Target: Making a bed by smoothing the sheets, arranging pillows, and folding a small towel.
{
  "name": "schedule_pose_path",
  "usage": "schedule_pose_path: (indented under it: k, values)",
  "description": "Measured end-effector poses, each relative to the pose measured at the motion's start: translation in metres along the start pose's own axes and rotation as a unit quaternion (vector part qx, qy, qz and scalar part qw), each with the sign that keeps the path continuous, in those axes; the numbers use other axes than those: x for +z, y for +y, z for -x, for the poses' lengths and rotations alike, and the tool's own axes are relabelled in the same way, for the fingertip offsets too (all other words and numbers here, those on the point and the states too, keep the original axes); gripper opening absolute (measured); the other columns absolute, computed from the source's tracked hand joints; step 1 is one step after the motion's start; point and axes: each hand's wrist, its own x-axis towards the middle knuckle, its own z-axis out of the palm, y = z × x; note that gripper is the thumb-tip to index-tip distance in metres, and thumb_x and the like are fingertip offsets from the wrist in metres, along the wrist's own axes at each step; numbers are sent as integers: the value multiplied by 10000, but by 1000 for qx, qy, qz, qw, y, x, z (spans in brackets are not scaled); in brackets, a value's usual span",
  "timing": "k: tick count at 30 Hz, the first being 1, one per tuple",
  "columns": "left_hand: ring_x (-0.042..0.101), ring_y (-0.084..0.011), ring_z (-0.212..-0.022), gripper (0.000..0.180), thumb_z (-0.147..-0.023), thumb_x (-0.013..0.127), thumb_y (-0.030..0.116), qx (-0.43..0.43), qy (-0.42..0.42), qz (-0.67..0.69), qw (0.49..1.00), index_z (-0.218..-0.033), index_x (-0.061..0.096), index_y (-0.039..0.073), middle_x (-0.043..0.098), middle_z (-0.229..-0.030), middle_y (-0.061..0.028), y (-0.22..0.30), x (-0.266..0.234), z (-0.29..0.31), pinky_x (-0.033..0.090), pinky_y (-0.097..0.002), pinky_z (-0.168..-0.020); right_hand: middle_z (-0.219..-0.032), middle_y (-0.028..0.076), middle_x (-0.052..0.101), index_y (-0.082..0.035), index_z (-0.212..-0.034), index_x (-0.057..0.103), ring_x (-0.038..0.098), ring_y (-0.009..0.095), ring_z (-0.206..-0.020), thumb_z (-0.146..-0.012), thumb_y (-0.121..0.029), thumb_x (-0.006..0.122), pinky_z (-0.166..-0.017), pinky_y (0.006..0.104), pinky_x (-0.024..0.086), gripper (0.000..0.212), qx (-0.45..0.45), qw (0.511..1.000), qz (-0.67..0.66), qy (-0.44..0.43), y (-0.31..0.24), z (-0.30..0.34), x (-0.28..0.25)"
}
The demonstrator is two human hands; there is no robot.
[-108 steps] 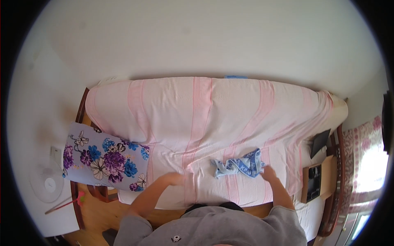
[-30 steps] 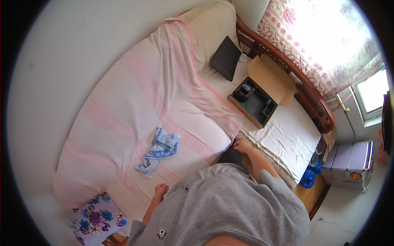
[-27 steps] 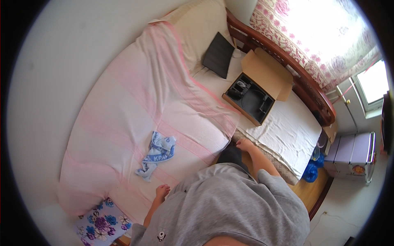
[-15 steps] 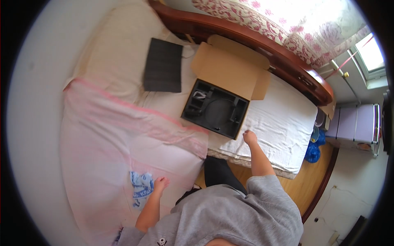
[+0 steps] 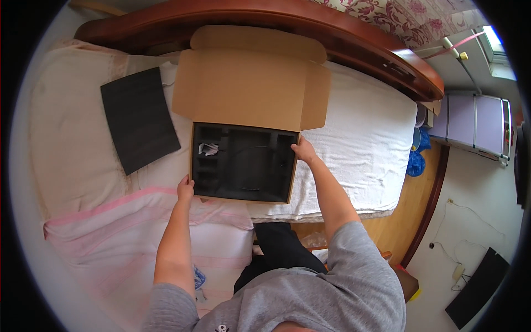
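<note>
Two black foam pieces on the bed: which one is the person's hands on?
The foam insert inside the open cardboard box; left hand and right hand grip that box's sides. The flat foam sheet lies apart, untouched.

Bed (image 5: 365, 138) — bears open cardboard box (image 5: 249, 110), black foam sheet (image 5: 139, 119), pink-striped cover (image 5: 110, 232).

Both hands grip an open cardboard box (image 5: 243, 160) (black foam insert inside): left hand (image 5: 185, 190) at its left edge, right hand (image 5: 303, 150) at its right.
</note>
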Motion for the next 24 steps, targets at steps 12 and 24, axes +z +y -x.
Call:
schedule_pose_path:
  k: [12, 24]
  values:
    - [515, -353, -878, 489, -680, 451, 45, 129, -122, -312, 934, -1165, 397, 71, 534, -938, -222, 43, 90, 87, 405, -399, -785, -1059, 239, 469, -1, -1143, 366, 445, 368, -1000, -643, -49, 502, -849, 386, 371, 520, -45, 997, -54, -9, 97, 52, -90]
    - [557, -178, -879, 325, -777, 470, 95, 223, -418, -73, 878, -1102, 479, 79, 571, -981, -102, 80, 241, 169, 429, -267, -760, -950, 202, 557, 18, -1008, 512, 526, 308, -914, -726, -128, 433, -800, 338, 402, 326, 309, 903, 84, 286, 253, 161, -162]
